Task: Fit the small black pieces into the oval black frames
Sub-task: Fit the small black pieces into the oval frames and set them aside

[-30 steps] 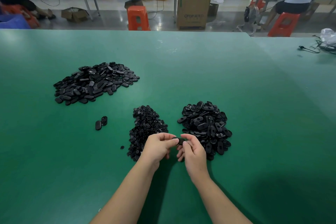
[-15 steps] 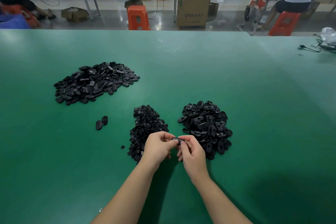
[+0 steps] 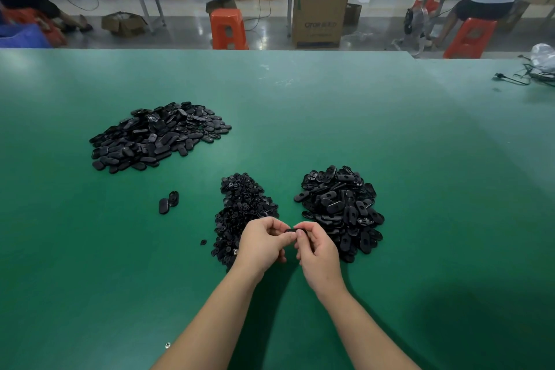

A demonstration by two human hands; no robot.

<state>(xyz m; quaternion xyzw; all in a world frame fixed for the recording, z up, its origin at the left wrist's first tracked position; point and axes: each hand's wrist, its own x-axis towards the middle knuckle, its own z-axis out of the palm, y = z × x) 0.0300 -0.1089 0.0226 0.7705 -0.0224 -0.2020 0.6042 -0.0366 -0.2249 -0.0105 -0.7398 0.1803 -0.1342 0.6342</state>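
My left hand (image 3: 264,242) and my right hand (image 3: 318,252) meet above the green table (image 3: 420,189), and together they pinch one oval black frame (image 3: 293,231) between their fingertips; most of it is hidden by the fingers. A heap of small black pieces (image 3: 240,213) lies just left of and behind my left hand. A heap of oval black frames (image 3: 339,207) lies right of my right hand. A larger pile of oval parts (image 3: 156,137) sits at the far left.
Two oval parts (image 3: 168,202) lie alone left of the small-piece heap, and one tiny piece (image 3: 203,242) lies near it. Cables and a plastic bag (image 3: 537,69) sit at the far right edge. Beyond the table stand orange stools, cardboard boxes and a seated person.
My hands have stayed in place; the fingers shifted slightly around the frame, closing in on it.
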